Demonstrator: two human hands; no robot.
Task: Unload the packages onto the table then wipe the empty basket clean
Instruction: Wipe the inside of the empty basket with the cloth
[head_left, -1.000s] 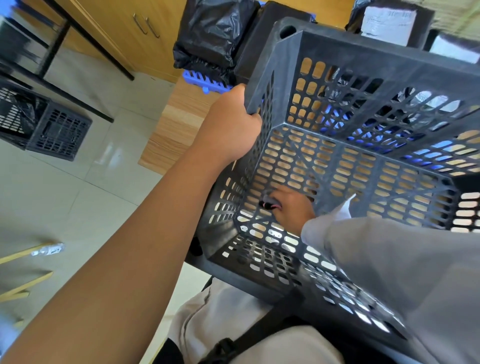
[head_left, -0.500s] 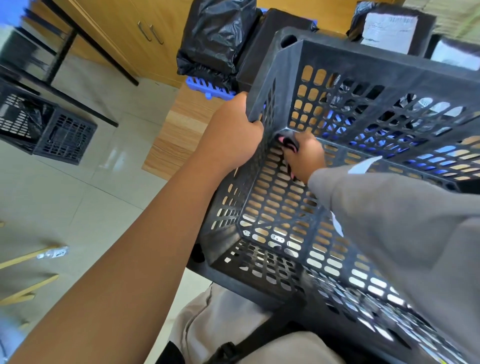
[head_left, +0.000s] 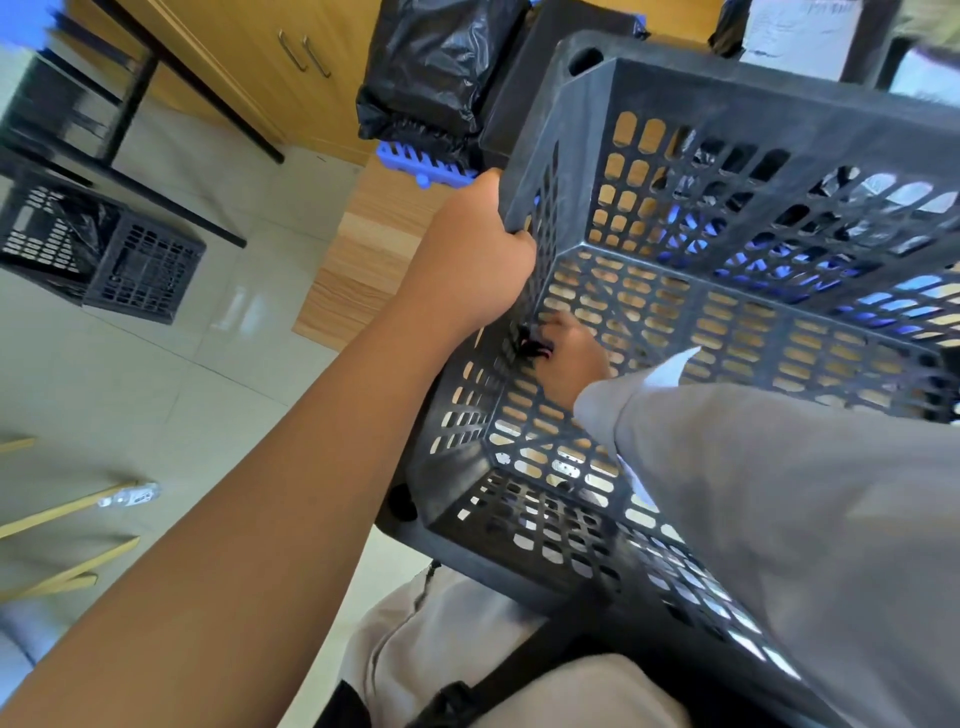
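Left hand grips the black basket at its left rim. Right hand, inside, pinches a dark cloth against the left wall.

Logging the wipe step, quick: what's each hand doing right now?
Left hand: gripping the black basket by its rim.
Right hand: inside the basket, holding a small dark cloth against its wall.

Matt black plastic basket, perforated — glossy black plastic bags, wood-grain table, shiny tiled floor.
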